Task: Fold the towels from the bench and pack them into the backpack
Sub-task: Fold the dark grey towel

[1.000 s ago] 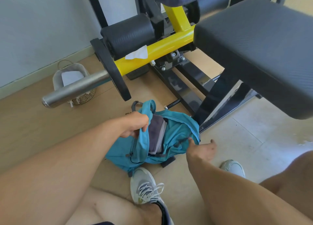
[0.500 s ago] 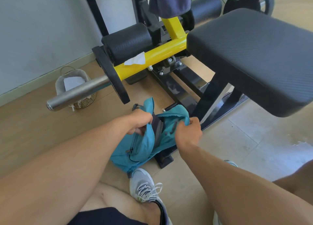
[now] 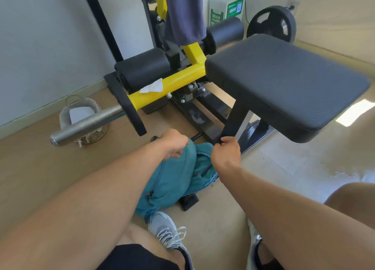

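Observation:
A teal backpack [image 3: 172,180] stands on the floor between my feet and the bench frame. My left hand [image 3: 174,146] grips its top edge on the left side. My right hand [image 3: 225,155] pinches the teal fabric at the top right, fingers curled, pulling the opening together. The towels packed inside are hidden by the fabric. The black padded bench [image 3: 284,83] stands empty at the right. A dark blue-grey cloth [image 3: 184,16] hangs from the yellow machine frame at the top.
A steel bar [image 3: 85,125] juts left from the yellow frame [image 3: 172,85], which carries a white tissue [image 3: 152,86]. A woven basket [image 3: 81,119] sits by the wall. Black foam rollers, a weight plate [image 3: 272,24] and my grey shoe [image 3: 168,231] surround the backpack.
My right hand came up from the floor side and took the backpack's right edge. Both hands drew the opening together, hiding the grey towels. The view tilted upward.

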Demonstrator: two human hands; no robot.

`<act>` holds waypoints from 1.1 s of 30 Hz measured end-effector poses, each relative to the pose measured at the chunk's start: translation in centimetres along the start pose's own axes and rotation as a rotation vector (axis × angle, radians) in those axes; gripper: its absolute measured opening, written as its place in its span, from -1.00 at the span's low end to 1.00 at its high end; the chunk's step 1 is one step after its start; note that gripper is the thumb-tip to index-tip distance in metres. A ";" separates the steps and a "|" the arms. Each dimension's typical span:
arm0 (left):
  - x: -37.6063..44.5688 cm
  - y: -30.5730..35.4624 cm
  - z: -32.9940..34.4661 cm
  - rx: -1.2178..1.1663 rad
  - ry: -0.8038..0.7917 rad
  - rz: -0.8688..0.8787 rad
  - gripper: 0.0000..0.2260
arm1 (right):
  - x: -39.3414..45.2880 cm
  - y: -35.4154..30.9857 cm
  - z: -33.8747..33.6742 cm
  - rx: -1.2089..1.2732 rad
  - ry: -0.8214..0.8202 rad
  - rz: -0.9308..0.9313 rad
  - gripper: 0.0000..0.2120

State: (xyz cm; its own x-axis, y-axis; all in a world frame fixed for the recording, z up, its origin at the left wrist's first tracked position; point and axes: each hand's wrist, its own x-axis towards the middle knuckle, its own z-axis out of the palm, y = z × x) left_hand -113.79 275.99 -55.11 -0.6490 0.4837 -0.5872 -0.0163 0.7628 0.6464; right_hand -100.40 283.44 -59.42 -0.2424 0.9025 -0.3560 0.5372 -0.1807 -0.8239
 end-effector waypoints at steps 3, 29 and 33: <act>-1.0 2.1 0.2 -0.073 0.071 0.108 -0.94 | -0.1 -2.5 -1.3 0.004 -0.001 -0.141 -0.75; -11.9 18.3 -9.5 -0.535 0.434 0.760 -0.92 | 1.2 -33.8 -6.6 0.206 -0.189 -0.612 -0.20; -9.9 12.5 -5.2 -0.430 0.387 0.631 -0.92 | 2.2 -35.0 -6.0 0.217 -0.263 -0.459 -0.12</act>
State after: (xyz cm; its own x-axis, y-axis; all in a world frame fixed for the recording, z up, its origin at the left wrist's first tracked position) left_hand -111.54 278.52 -38.71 -0.8464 0.5226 0.1023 0.1993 0.1326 0.9709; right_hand -114.87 294.08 -28.72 -0.6194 0.7850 -0.0153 0.1581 0.1056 -0.9818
